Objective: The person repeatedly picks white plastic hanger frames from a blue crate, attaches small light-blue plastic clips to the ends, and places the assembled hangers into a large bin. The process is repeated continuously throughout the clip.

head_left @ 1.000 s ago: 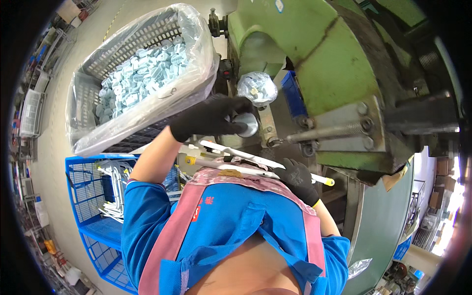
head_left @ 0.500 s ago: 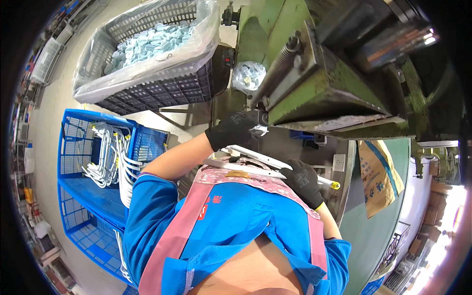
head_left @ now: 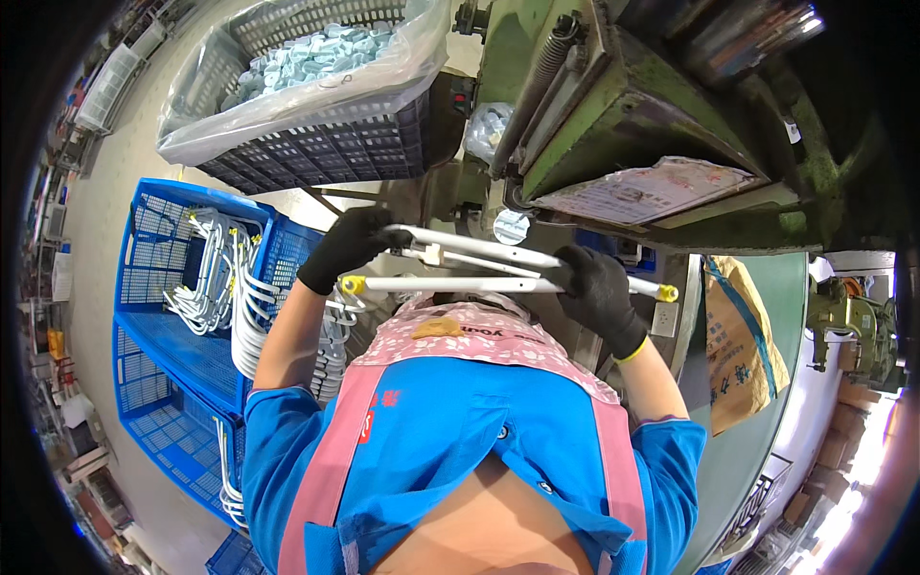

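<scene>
My gloved left hand (head_left: 356, 247) is closed round the left end of a white tube frame (head_left: 470, 284), with yellow caps on some tube ends. Toward the frame's right side, my gloved right hand (head_left: 596, 295) wraps round its tubes; a yellow-capped end sticks out past that hand. The frame is held level in front of my apron (head_left: 460, 335), with its tubes lying close together. Just beyond the tubes, a pale round disc (head_left: 511, 226) shows below the green machine (head_left: 661, 134). What the disc belongs to I cannot tell.
At upper left stands a black crate (head_left: 316, 144) lined with plastic and filled with pale blue pieces. Blue baskets (head_left: 177, 359) at left hold bent white tubes (head_left: 218, 273). A clear bag (head_left: 487, 129) sits beside the machine. A brown sack (head_left: 743, 350) lies at right.
My left hand has moved left from beside the machine to the frame's left end. The frame has risen away from my apron, and the pale disc has come into sight.
</scene>
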{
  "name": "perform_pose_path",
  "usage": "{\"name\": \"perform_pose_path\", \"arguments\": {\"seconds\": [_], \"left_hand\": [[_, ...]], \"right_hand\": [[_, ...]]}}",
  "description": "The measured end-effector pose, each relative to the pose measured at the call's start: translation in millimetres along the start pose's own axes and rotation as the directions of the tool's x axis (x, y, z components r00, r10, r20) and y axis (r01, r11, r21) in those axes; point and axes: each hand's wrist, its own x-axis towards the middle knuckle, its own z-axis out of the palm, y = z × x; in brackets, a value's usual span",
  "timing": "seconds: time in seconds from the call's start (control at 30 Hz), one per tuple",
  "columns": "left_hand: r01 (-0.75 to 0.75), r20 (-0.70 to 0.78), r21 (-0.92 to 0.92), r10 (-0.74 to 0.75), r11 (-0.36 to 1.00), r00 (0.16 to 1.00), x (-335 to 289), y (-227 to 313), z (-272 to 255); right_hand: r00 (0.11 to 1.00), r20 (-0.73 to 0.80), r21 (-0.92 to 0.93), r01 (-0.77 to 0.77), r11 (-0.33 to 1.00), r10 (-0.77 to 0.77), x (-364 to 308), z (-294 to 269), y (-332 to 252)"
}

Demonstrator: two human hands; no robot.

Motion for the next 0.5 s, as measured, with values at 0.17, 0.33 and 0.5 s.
{"name": "perform_pose_path", "arguments": {"seconds": [0.17,0.33,0.5], "left_hand": [[-0.029,-0.157,-0.034,0.024,0.999,0.987,12.8,9.6,-23.3],[-0.039,-0.119,-0.019,0.036,0.999,0.992,27.4,22.2,-32.5],[-0.08,-0.124,-0.002,0.079,0.997,0.989,33.5,19.8,-28.8]], "right_hand": [[0.965,0.01,0.065,0.261,0.963,-0.262,25.4,3.2,16.4],[0.989,0.133,0.033,0.068,0.997,-0.072,25.9,17.5,33.3],[0.992,0.059,-0.005,0.109,0.994,-0.109,21.2,16.7,33.8]]}}
